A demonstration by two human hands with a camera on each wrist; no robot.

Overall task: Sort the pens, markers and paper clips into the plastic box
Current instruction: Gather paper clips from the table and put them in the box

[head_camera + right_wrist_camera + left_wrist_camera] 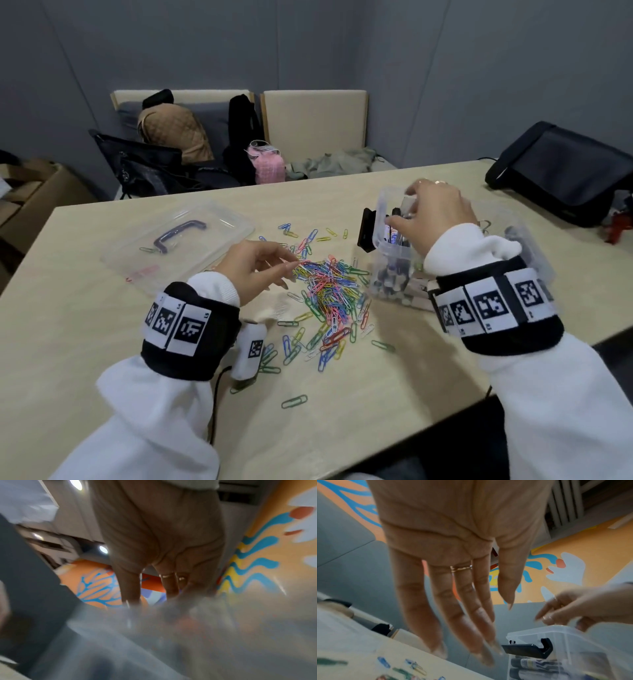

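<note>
A heap of coloured paper clips point(329, 291) lies mid-table, with strays around it. To its right stands the clear plastic box point(382, 222), dark markers point(394, 270) lying inside; its black latch point(366, 229) hangs open. My left hand point(284, 270) hovers at the heap's left edge, fingers straight and empty point(471, 642). My right hand point(407, 210) is over the box mouth, fingers pointing down into it, thumb apart from them; I see nothing held. The right wrist view point(154, 599) is blurred. The box point(565, 634) and markers point(537, 665) also show in the left wrist view.
The clear lid point(178, 240) with a purple handle lies on the table at the left. A black bag point(561, 171) sits on the far right corner. One green clip point(294, 401) lies near the front edge. Chairs loaded with bags stand behind the table.
</note>
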